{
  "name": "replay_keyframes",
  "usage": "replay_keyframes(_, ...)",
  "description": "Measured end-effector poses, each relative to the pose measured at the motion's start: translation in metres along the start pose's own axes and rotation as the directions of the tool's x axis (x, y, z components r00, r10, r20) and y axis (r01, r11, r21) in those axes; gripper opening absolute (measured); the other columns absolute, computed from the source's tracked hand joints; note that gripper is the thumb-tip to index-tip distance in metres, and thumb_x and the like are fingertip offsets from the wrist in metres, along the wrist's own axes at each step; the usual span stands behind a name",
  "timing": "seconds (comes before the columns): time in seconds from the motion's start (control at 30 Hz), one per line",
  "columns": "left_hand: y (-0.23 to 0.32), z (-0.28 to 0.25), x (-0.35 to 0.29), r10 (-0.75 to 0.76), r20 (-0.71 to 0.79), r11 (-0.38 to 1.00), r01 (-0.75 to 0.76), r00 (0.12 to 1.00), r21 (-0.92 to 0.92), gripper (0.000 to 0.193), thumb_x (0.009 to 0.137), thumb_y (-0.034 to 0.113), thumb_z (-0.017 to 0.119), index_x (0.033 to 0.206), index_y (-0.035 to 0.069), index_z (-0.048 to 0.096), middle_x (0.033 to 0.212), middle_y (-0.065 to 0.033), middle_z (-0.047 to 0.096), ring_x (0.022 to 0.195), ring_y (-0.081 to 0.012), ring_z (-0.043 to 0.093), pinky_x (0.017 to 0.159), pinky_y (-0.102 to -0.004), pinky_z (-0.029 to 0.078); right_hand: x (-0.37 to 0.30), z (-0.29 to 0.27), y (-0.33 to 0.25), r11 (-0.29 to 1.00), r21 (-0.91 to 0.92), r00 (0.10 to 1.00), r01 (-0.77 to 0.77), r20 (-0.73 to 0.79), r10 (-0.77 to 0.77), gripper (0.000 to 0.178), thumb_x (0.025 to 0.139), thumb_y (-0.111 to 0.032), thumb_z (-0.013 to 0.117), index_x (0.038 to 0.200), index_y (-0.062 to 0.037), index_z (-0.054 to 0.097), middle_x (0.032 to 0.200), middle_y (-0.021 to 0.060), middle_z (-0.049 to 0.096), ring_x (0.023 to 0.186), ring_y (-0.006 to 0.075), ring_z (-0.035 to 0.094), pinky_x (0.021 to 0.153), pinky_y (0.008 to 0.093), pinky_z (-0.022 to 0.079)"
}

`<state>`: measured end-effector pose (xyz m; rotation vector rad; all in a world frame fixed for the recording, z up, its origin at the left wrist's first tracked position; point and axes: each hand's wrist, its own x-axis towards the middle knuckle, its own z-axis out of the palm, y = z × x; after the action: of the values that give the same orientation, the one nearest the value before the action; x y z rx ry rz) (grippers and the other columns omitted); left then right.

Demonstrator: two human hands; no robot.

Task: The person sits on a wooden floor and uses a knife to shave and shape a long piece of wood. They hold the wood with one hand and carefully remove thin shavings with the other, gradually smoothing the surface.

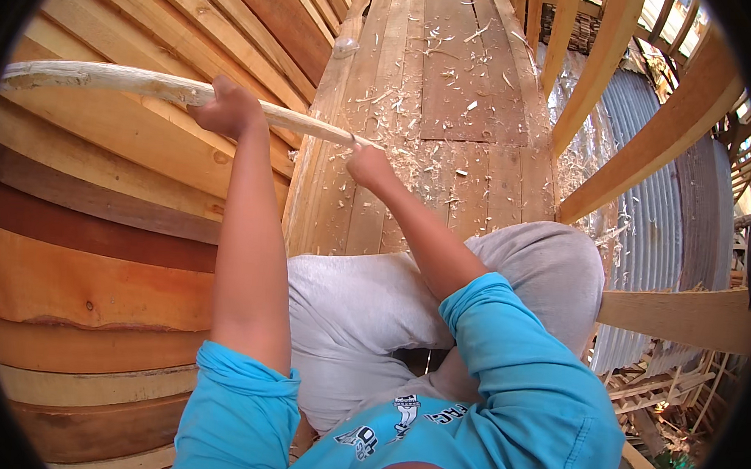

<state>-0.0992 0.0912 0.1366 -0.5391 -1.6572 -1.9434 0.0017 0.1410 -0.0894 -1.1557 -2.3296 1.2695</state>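
Observation:
A long, pale, peeled wooden pole [146, 81] runs from the left rim toward the middle and narrows at its right end. My left hand [229, 110] is wrapped round it partway along. At the thin end, my right hand [369, 166] is closed close against the wood. A small dark sliver shows beside its thumb; whether it is a blade I cannot tell, and whatever lies inside those fingers is hidden. Curled wood shavings [440, 55] are scattered over the plank floor [475, 112] beyond my hands.
Long sawn boards [93, 279] line the left side. Upright wooden slats [652, 134] stand along the right edge, with corrugated metal sheets [648, 215] beyond and below them. A small clear rounded object [344, 47] lies by the boards at the far left of the floor.

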Motion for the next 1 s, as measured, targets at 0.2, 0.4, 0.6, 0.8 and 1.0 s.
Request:
replay_keyframes(0.2,0.01,-0.012,-0.003,-0.1,-0.011,0.995,0.1,0.995,0.017,0.062,0.089,0.008,0.054,0.137,-0.019,0.025,0.127,-0.0373,0.049,0.112,-0.0403,0.06,0.095,-0.0386,0.051,-0.034,-0.007,-0.047,0.984,0.177,0.994,0.02,-0.108,-0.001,0.045,0.102,-0.031,0.038,0.104,0.005,0.066,0.104,0.0294,0.067,0.099,0.0456,0.065,0.087,0.0519,0.051)
replay_keyframes(0.4,0.015,-0.022,-0.011,-0.127,0.295,0.97,0.18,0.947,-0.162,0.076,0.093,0.014,0.063,0.151,-0.004,0.018,0.137,-0.0176,0.043,0.121,-0.0245,0.049,0.103,-0.0383,0.041,0.002,-0.002,0.031,0.984,0.145,0.991,-0.099,-0.076,0.111,0.044,0.103,-0.023,0.035,0.101,0.0099,0.065,0.1,0.0317,0.066,0.096,0.0444,0.065,0.086,0.0508,0.051)
replay_keyframes(0.6,0.01,-0.05,-0.028,0.04,0.461,0.992,0.018,0.887,-0.122,0.068,0.09,0.017,0.073,0.139,-0.001,0.029,0.123,-0.014,0.045,0.115,-0.0228,0.048,0.103,-0.0352,0.038,-0.026,-0.029,-0.029,0.971,0.239,0.996,-0.024,-0.079,0.044,0.052,0.103,-0.03,0.034,0.096,0.0111,0.065,0.096,0.0314,0.067,0.095,0.0467,0.065,0.085,0.0513,0.051)
replay_keyframes(0.8,0.001,-0.049,-0.021,-0.001,0.201,0.962,0.056,0.98,-0.266,0.053,0.082,0.008,0.078,0.119,-0.003,0.042,0.11,-0.0171,0.055,0.085,-0.0203,0.065,0.065,-0.0354,0.068,-0.012,-0.02,-0.015,0.982,0.173,0.997,-0.071,0.002,0.072,0.053,0.104,-0.032,0.033,0.098,0.0107,0.065,0.095,0.0326,0.066,0.094,0.048,0.064,0.088,0.0531,0.05)
replay_keyframes(1.0,-0.041,-0.045,-0.007,-0.18,0.197,0.847,0.254,0.964,-0.468,0.041,0.081,0.008,0.077,0.111,-0.005,0.05,0.091,-0.0133,0.061,0.07,-0.0208,0.064,0.066,-0.033,0.061,-0.034,-0.008,-0.048,0.987,0.12,0.987,0.109,-0.128,-0.094,0.05,0.102,-0.034,0.036,0.091,0.0064,0.064,0.091,0.0318,0.066,0.092,0.0471,0.064,0.084,0.0538,0.05)
